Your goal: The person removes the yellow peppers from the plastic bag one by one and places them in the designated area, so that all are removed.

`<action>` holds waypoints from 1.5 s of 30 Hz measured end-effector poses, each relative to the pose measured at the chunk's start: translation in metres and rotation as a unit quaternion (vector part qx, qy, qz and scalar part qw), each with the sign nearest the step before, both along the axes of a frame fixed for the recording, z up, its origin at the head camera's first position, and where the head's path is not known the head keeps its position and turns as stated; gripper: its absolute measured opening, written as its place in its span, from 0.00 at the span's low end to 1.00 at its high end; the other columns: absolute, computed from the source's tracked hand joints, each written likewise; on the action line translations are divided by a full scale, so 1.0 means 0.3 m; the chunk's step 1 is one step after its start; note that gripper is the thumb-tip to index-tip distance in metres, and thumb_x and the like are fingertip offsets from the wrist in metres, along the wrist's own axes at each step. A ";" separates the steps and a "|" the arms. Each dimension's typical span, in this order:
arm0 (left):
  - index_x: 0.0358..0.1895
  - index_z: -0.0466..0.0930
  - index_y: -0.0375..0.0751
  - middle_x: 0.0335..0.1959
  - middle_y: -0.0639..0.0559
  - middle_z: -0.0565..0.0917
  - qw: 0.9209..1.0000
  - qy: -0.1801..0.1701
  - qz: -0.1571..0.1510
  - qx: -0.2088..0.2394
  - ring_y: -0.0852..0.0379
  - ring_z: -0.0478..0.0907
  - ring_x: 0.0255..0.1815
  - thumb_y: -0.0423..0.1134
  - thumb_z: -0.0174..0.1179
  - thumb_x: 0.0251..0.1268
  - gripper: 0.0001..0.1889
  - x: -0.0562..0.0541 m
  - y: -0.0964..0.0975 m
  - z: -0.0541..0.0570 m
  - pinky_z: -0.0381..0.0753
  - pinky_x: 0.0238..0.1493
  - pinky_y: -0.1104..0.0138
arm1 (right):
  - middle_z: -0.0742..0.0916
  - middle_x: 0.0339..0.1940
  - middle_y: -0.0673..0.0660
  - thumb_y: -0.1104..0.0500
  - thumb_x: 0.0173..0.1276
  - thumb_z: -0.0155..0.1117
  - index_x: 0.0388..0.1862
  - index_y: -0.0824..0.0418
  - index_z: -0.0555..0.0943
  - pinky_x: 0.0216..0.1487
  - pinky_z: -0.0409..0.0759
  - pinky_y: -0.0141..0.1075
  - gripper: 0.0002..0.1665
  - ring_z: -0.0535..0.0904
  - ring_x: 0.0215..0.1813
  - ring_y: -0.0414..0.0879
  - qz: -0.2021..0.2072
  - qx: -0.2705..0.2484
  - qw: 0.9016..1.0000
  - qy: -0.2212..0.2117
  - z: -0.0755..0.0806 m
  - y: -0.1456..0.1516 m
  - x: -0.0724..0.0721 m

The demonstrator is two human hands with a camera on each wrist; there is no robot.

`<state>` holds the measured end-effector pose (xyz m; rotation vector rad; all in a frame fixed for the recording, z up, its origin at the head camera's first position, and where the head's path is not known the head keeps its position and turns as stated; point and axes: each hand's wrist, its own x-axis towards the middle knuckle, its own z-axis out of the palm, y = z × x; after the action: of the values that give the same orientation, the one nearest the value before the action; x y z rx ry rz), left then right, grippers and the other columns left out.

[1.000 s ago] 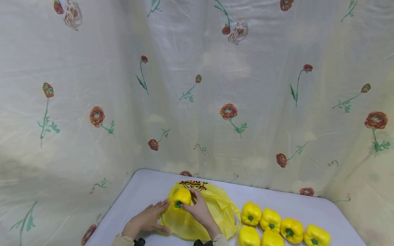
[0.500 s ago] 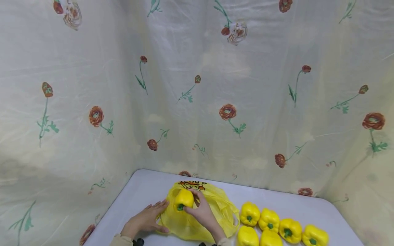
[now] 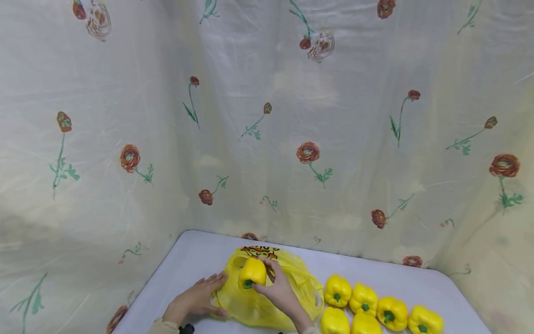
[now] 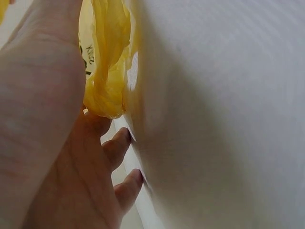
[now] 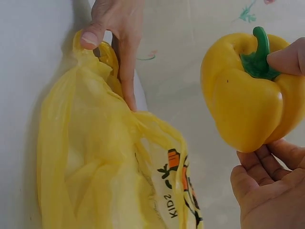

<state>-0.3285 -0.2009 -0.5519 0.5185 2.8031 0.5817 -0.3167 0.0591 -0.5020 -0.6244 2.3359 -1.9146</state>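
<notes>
In the head view my right hand (image 3: 278,288) grips a yellow bell pepper (image 3: 252,271) above a yellow plastic bag (image 3: 250,313). Seen from the right wrist, the thumb lies by the green stem of the pepper (image 5: 243,93) and the fingers are beneath it, clear of the bag (image 5: 100,143). The bag lies flattened and crumpled, with printed lettering on it. My left hand (image 3: 199,297) rests at the bag's left edge with fingers stretched out and thumb apart. From the left wrist, its fingertips touch the white tabletop beside the bag (image 4: 109,62).
To the right of the bag, several yellow bell peppers (image 3: 392,313) sit close together on the white table (image 3: 200,250). Some are cut off by the bottom of the head view. A pale curtain (image 3: 250,162) with printed flowers hangs behind and at both sides.
My right hand has moved slightly right and toward me with the pepper, away from the bag's far left part. The left hand has stayed in place.
</notes>
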 end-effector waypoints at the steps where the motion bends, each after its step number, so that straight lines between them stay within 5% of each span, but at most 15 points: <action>1: 0.76 0.54 0.45 0.78 0.47 0.54 1.000 0.000 0.001 -0.001 0.40 0.54 0.77 0.74 0.63 0.40 0.60 0.000 0.000 -0.001 0.50 0.76 0.41 | 0.70 0.69 0.59 0.59 0.58 0.72 0.69 0.63 0.64 0.76 0.59 0.53 0.42 0.62 0.74 0.59 -0.001 0.002 1.000 0.002 0.003 0.004 0.004; 27: 0.76 0.54 0.44 0.78 0.46 0.53 1.000 -0.003 0.002 -0.003 0.39 0.52 0.77 0.75 0.63 0.39 0.60 0.004 0.004 -0.003 0.48 0.77 0.41 | 0.73 0.65 0.55 0.58 0.54 0.74 0.65 0.56 0.69 0.73 0.66 0.47 0.39 0.66 0.70 0.55 -0.030 0.071 0.997 0.026 0.030 0.217 0.101; 45: 0.76 0.54 0.45 0.78 0.47 0.54 1.000 -0.007 0.008 -0.011 0.41 0.52 0.77 0.76 0.61 0.40 0.60 -0.002 0.011 -0.011 0.50 0.77 0.42 | 0.74 0.65 0.52 0.58 0.51 0.76 0.66 0.53 0.69 0.72 0.68 0.52 0.42 0.67 0.69 0.52 -0.073 0.101 0.992 -0.016 0.052 0.425 0.182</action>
<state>-0.3292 -0.1976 -0.5553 0.4853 2.8003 0.5543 -0.2620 0.1866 -0.4864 -0.4126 2.5750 -1.6945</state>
